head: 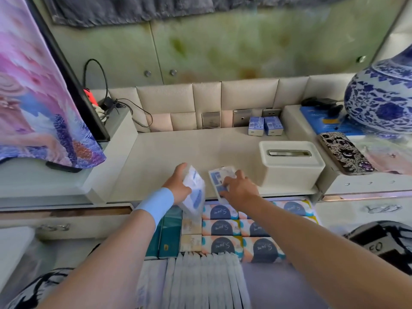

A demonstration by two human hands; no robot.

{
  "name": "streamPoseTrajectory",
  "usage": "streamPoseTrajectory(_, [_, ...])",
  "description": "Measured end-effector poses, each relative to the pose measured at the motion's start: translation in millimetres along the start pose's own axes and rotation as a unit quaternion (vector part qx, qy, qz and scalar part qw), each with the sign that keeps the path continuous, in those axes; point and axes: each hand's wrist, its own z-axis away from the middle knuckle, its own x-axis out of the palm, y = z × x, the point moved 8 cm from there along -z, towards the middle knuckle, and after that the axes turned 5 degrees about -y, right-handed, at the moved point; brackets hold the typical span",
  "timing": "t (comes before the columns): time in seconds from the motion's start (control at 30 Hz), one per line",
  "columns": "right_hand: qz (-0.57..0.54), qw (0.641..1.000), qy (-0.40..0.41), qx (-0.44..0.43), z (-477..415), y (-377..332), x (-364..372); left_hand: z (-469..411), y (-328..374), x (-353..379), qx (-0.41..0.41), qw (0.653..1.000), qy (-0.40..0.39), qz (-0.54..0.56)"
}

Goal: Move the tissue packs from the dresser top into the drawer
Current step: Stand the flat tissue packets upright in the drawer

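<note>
Head camera, at a cream dresser: we see a person's left hand (178, 184), a pale blue wristband (156, 204) on its wrist, with fingers and thumb curled round a tissue pack (195, 192). The pack is held tilted, off the surface, over the front edge of the dresser top (189, 148) and above the open drawer (318, 219). Just beside it, a second tissue pack (217, 177) lies flat on the dresser top near that same front edge. The right hand (239, 190) rests on it, fingers bent and spread over the wrapper. Whether they grip or only press, we cannot tell.

Below the hands the drawer holds rows of orange-and-blue tissue packs (220, 228), teal boxes (169, 230) to their left and a line of slim white packs (207, 279) standing on edge nearest us.

On the dresser top, to the right of the hands, we note a white tissue box (289, 166) and two small blue-and-white cartons (265, 126) standing against the back panel. On the raised ledge at right lie a phone in a patterned case (347, 155) and a blue-and-white vase (383, 97). At left stands a screen (40, 85) showing pink and purple colours.
</note>
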Motion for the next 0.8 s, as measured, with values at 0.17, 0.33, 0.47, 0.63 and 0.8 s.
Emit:
streamPoseTrajectory(0.17, [-0.170, 0.980, -0.003, 0.102, 3.6, 15.3, -0.4, 11.8, -1.2, 13.0, 0.041, 0.998, -0.042, -0.001])
streamPoseTrajectory(0.33, [-0.282, 0.939, -0.074, 0.181, 20.3, 28.1, 7.4, 18.8, -1.3, 15.8, 0.037, 0.999, -0.013, 0.000])
streamPoseTrajectory(0.47, [-0.253, 0.945, -0.083, 0.190, 39.6, 42.5, 3.9, 25.8, 9.0, 21.8, 0.050, 0.998, -0.004, -0.031])
streamPoseTrajectory(0.63, [-0.246, 0.945, -0.159, 0.145, 73.9, 55.7, 3.4, 40.0, 18.9, 46.4, 0.064, 0.995, -0.045, -0.062])
streamPoseTrajectory(0.8, [-0.092, 0.958, -0.246, 0.117, 117.7, 71.0, 13.6, 49.0, 22.8, 72.1, 0.073, 0.991, -0.076, -0.082])
